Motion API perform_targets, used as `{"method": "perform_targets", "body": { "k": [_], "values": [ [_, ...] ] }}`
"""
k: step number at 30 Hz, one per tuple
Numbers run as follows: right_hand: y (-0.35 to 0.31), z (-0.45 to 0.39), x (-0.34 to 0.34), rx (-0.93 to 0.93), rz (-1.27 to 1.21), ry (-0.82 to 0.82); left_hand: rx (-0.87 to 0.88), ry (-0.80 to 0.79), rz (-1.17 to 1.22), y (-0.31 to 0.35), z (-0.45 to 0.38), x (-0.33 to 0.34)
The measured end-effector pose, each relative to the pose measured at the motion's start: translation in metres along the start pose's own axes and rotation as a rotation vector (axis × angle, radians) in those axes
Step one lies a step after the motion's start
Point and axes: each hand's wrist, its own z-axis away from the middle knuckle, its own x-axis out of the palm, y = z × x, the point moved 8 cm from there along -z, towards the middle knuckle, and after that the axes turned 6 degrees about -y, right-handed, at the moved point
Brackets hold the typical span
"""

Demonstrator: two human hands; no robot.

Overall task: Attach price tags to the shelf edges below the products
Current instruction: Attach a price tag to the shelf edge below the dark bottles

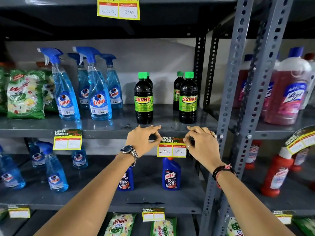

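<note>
A yellow price tag (171, 149) marked 100 and 80 hangs against the grey shelf edge (105, 133), below the dark Sunny bottles (144, 99) with green caps. My left hand (141, 139) pinches the tag's top left corner. My right hand (201, 142) pinches its top right corner. Both hands press the tag's upper strip to the shelf edge, and their fingers hide part of that strip. A second Sunny bottle pair (187, 97) stands above the right hand.
Another tag (67, 140) hangs on the same edge under the blue Colin spray bottles (99, 86). More tags sit on the top shelf (118, 9) and the lower edge (153, 214). Harpic bottles (171, 174) stand below. A perforated grey upright (228, 99) rises at right.
</note>
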Motion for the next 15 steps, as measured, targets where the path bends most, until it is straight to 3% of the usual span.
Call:
{"method": "perform_targets", "body": {
  "k": [15],
  "values": [
    [-0.005, -0.008, -0.004, 0.089, 0.074, 0.058, -0.133, 0.125, -0.006, 0.014, -0.006, -0.015]
  ]
}}
